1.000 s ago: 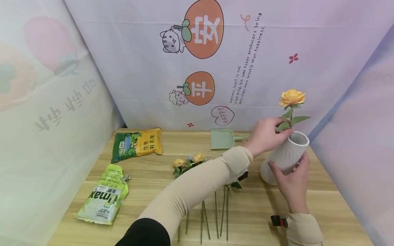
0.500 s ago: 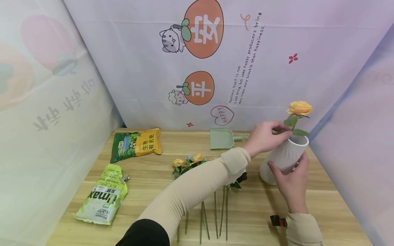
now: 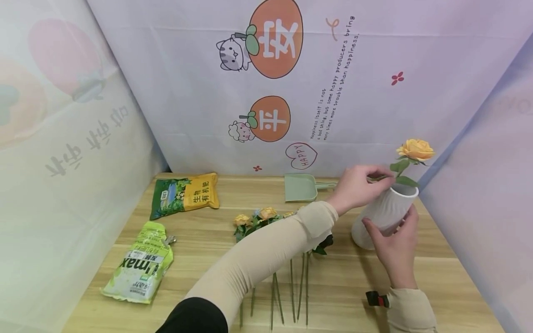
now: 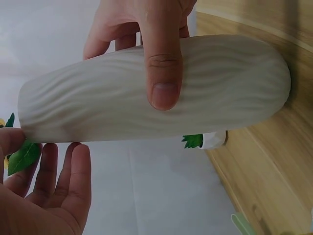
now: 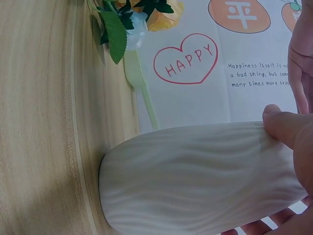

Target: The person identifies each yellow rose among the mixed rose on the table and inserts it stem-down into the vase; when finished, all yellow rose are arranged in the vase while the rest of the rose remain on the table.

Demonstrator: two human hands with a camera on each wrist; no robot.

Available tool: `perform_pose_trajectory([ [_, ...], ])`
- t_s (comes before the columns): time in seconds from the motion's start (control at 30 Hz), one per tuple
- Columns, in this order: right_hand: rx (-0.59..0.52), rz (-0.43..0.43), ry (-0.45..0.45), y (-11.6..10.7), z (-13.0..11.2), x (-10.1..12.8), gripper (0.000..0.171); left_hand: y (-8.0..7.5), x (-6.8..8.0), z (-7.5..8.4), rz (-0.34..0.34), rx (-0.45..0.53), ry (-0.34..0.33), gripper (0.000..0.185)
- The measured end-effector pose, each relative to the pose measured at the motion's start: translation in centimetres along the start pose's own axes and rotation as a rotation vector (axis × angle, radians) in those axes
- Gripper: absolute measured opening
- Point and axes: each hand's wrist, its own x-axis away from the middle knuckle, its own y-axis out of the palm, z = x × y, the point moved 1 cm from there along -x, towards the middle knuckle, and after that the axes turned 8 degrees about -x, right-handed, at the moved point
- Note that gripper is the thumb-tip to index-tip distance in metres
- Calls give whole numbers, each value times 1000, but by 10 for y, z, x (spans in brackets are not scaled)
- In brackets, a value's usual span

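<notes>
A: Start with the big things. What carries everything?

B: A wooden counter, backed by printed cloth with cartoon fruit. Toward its right end stands a white ribbed vase, tilted so its mouth leans to the right, base on the wood.

A: What else lies there?

B: A green and yellow bag near the back left, a pale green pouch nearer the front, a green scoop at the back, and a bunch of loose flowers in the middle. The left sleeve covers much of that bunch, so I cannot count the stems.

A: Anything else hard to make out?

B: How far the stem goes into the vase is hidden by its wall. A small black and red object by the right wrist is too small to name.

A: And the hands?

B: The right hand grips the vase low on its body; the left wrist view shows its thumb pressed flat across the ribs, the fingers curled behind. The left hand sits at the rim, fingertips pinching the stem of an orange rose just above the mouth. The left wrist view shows its other fingers loosely spread beside a green leaf.

A: Where is the rose itself?

B: Its stem enters the vase mouth; the bloom leans up and to the right, above the rim.
</notes>
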Motion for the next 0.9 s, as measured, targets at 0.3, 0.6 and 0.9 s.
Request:
perform_pose_trajectory([
  [0.3, -19, -19, 34, 2, 0, -1, 111, -17, 27, -32, -22, 46, 8, 25],
  [0.6, -37, -25, 91, 1, 1, -2, 112, -58, 98, -90, -8, 100, -72, 24],
  [0.9, -23, -15, 88, 1, 0, -1, 112, -108, 187, -137, 43, 52, -196, 29],
])
